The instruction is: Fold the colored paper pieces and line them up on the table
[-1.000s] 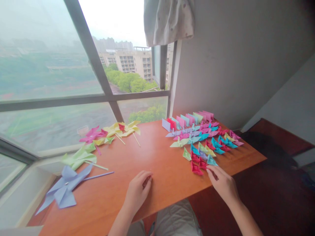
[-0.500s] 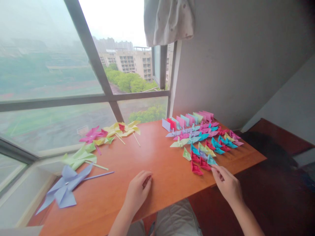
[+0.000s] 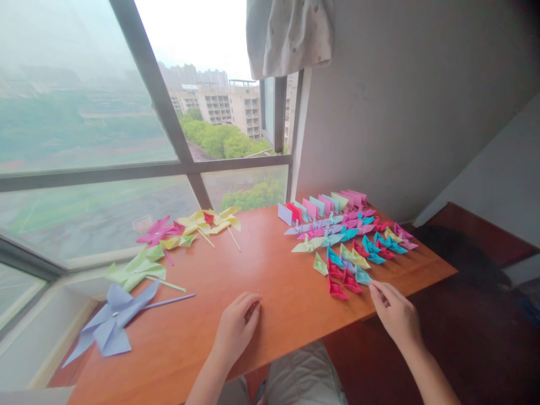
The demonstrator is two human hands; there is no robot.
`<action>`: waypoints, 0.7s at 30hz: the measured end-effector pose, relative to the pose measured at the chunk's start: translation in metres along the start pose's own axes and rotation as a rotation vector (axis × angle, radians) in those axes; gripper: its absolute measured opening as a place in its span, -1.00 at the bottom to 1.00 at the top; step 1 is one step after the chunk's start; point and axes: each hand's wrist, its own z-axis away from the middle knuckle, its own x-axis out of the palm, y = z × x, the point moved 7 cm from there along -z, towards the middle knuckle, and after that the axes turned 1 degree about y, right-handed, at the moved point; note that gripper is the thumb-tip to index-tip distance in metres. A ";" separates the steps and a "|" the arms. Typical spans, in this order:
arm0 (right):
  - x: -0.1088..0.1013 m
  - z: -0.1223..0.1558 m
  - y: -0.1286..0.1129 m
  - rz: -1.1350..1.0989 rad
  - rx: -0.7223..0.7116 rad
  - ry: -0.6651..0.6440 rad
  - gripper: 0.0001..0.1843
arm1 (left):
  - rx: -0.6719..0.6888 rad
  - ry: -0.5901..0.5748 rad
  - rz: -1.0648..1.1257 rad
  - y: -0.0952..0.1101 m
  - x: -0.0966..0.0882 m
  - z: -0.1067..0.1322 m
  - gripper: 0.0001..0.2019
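Nearest the camera, the person's grey-clad lap (image 3: 301, 374) is showing below the edge of the wooden table (image 3: 270, 275). The left hand (image 3: 237, 323) is resting on the tabletop, its fingers curling inward with the thumb lying near the forefinger; whether these tips are meeting, cannot tell. It is lying well apart from every paper piece.

The right hand (image 3: 394, 309) is hovering about the near table edge, thumb and forefinger drawing together at the outer point of a light-blue paper boat (image 3: 361, 275). Contact or a hair's gap: cannot tell. This boat is sitting on the table, just beside a cluster of red paper boats (image 3: 336, 289), with a light-green paper boat (image 3: 319, 265) standing just beyond.

Across on the left, a violet-blue pinwheel (image 3: 112, 338) is lying with its stick pointing toward the table's middle; a light-green pinwheel (image 3: 135, 271) is lying behind it, and pink (image 3: 157, 232) and yellow pinwheels (image 3: 225, 220) are spreading farther back.

On the right, more boats in blue, red and yellow are standing beyond the first cluster; folded cranes (image 3: 307, 244) are filling rows behind; folded cards (image 3: 310, 209) are standing upright at the back. Beyond, a window (image 3: 181, 149) is framing trees (image 3: 215, 138) and buildings (image 3: 230, 109).
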 end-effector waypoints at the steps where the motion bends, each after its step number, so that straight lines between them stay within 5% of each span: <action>1: -0.001 0.000 -0.001 0.001 -0.003 0.003 -0.63 | -0.001 0.000 0.003 0.000 0.000 0.000 -0.82; 5: -0.011 0.000 -0.013 -0.006 -0.011 0.055 -0.66 | -0.002 0.003 0.011 0.002 -0.001 0.000 -0.81; 9: -0.017 -0.001 -0.051 -0.106 -0.041 0.125 -0.74 | -0.024 0.004 0.027 0.003 0.000 0.000 -0.81; 14: 0.022 0.002 -0.131 -0.369 -0.180 -0.076 -0.76 | -0.087 0.036 0.113 -0.008 -0.007 -0.008 -0.79; 17: 0.054 0.007 -0.171 -0.438 -0.251 -0.205 -0.71 | -0.125 0.112 -0.012 -0.029 -0.030 -0.024 -0.74; 21: 0.081 0.010 -0.197 -0.427 -0.286 -0.292 -0.69 | -0.236 0.269 -0.248 -0.073 -0.089 -0.053 -0.74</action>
